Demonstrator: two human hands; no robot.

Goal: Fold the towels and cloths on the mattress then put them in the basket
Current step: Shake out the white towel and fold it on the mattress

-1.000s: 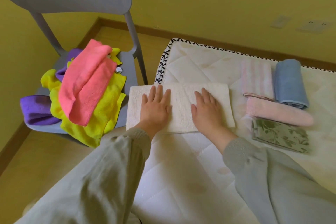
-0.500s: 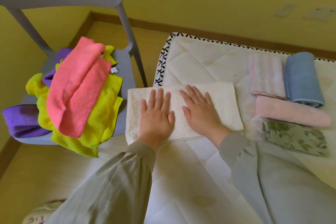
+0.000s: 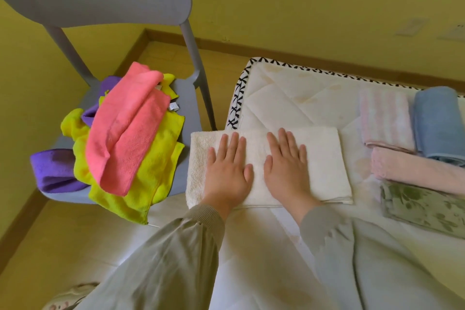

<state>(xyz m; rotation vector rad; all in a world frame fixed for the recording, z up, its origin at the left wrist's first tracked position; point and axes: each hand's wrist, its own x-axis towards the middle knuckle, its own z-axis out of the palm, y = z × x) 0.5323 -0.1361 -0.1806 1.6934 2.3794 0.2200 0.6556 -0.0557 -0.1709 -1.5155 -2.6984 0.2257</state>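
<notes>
A cream towel (image 3: 324,158), folded into a rectangle, lies on the near left part of the white mattress (image 3: 289,98). My left hand (image 3: 227,171) and my right hand (image 3: 288,166) press flat on it side by side, fingers straight. On the right of the mattress lie folded cloths: a pink striped one (image 3: 385,118), a blue rolled towel (image 3: 439,121), a pink towel (image 3: 417,171) and a green flowered cloth (image 3: 425,204). No basket is in view.
A grey chair (image 3: 186,98) stands left of the mattress, heaped with unfolded cloths: a pink one (image 3: 128,131), a yellow one (image 3: 148,178) and a purple one (image 3: 54,171). Wooden floor (image 3: 50,241) lies below it; yellow walls stand behind.
My right hand slid left along the cream towel until it lay close beside my left hand. The view shifted slightly.
</notes>
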